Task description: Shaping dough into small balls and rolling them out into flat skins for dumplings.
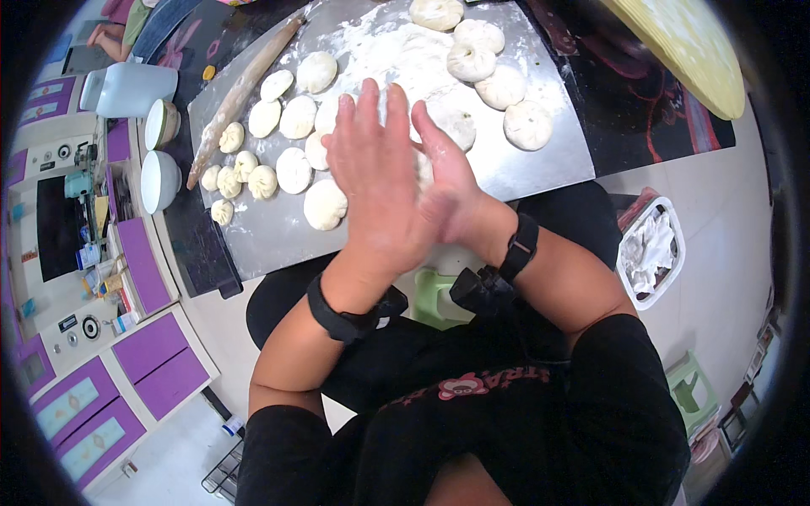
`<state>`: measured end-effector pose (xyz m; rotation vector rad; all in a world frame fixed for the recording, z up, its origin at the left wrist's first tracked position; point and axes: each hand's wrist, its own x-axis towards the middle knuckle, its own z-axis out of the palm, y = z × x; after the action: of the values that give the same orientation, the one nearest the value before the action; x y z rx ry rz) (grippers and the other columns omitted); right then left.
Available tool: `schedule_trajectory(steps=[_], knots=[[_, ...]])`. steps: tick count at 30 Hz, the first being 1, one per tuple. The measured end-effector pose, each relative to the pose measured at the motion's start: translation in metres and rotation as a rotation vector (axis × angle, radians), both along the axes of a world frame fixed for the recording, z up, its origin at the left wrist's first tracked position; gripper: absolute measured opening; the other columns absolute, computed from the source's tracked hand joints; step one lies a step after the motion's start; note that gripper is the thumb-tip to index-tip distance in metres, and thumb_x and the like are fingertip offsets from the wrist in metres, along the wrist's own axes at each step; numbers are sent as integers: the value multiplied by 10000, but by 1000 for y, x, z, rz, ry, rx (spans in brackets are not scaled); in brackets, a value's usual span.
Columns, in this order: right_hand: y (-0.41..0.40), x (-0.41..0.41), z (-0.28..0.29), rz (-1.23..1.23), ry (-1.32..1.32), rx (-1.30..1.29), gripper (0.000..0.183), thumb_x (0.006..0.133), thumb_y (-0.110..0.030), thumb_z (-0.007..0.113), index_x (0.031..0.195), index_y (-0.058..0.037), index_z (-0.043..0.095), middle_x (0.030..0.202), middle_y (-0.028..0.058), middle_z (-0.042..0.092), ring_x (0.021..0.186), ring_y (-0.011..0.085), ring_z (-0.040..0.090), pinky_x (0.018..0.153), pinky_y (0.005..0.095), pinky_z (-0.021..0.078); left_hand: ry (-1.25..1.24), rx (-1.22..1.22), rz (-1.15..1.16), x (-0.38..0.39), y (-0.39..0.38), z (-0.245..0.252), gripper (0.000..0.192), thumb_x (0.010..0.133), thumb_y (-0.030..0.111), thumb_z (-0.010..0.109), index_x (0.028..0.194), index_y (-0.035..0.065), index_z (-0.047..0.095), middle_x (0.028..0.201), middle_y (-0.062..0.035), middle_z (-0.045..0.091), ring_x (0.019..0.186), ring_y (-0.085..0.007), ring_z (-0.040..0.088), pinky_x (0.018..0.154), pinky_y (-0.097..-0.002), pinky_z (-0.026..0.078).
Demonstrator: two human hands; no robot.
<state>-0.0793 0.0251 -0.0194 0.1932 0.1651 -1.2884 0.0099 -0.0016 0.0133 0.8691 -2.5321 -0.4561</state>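
My left hand (380, 183) lies across my right hand (452, 177), palms facing, above the floured metal board (550, 171). A pale round dough piece (423, 171) shows between them, mostly hidden by the fingers. Left of my hands, several flat dough rounds (294, 171) and small pleated buns (262, 181) rest on the board. A floury wooden rolling pin (243, 95) lies slanted at its left side. Larger filled buns (528, 126) sit at the right. Another flattened dough piece (457, 128) is just beyond my right fingers, and loose flour (398, 47) covers the middle.
Two white bowls (161, 182) and a pale blue plastic container (130, 88) stand beyond the board's left edge. A yellow-rimmed round tray (690, 50) is at the upper right. A white bin (678, 253) and a green stool (693, 386) are on the floor; another person's arm (112, 39) shows upper left.
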Motion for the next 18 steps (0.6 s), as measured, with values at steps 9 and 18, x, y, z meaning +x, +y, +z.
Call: schedule_trajectory(steps=[9,18], knots=[[6,9,5,-174,111,-310,613,967,-514,271,1451,-141,217,1472,-4,280,1353,184,266,1132,331,174,89,-124,-111,7,7,-27,943,832,676,260,1441,-31,122,1493,-272,60,1382,-432,0,1076,-531,-22],[7,14,2,-186,-76,-230,627,961,-536,246,1449,-142,236,1460,11,307,1349,186,282,1128,321,187,-37,18,-39,7,6,-18,1048,792,787,126,1447,-29,72,1508,-252,38,1402,-387,-43,1089,-504,-63]])
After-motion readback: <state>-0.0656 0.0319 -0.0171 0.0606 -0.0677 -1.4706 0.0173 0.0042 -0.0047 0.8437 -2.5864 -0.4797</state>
